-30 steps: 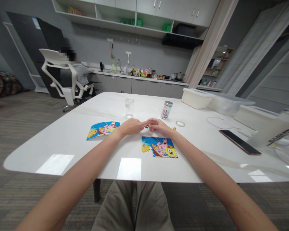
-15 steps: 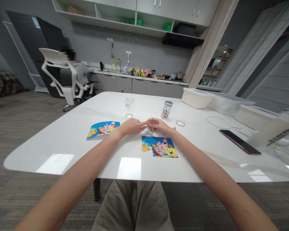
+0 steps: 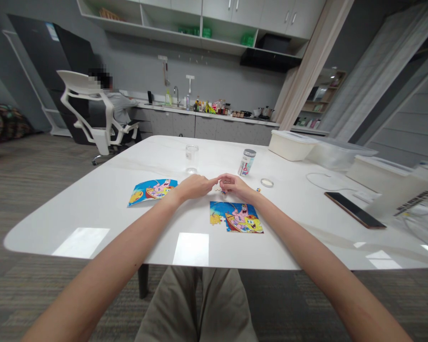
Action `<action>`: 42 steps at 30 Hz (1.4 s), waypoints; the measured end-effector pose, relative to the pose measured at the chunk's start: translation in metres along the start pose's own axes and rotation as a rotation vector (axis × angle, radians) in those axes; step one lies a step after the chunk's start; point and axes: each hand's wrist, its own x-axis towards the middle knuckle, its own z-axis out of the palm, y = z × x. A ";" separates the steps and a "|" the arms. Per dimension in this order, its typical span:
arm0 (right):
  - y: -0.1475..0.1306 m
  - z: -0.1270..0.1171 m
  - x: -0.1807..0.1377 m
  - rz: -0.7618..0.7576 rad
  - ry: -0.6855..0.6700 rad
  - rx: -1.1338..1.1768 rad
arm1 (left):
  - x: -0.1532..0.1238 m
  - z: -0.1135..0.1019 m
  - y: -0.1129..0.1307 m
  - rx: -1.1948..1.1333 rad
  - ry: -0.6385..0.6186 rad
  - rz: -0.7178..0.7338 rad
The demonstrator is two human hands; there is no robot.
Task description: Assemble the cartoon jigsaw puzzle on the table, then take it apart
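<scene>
Just beyond one puzzle (image 3: 236,217), left hand (image 3: 194,186) and right hand (image 3: 235,186) are touching fingertips, both curled, grip impossible to tell; one picture (image 3: 152,190), one glass (image 3: 191,159), one jar (image 3: 247,163) are sitting nearby.

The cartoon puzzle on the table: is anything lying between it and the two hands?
Nothing visible does. The left hand and right hand meet just behind the puzzle, with only bare table and small loose pieces between. The jar and glass stand farther back.
</scene>
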 end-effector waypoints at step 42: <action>0.009 -0.003 0.001 -0.180 -0.010 -0.729 | 0.000 -0.006 0.012 -0.176 -0.170 -0.026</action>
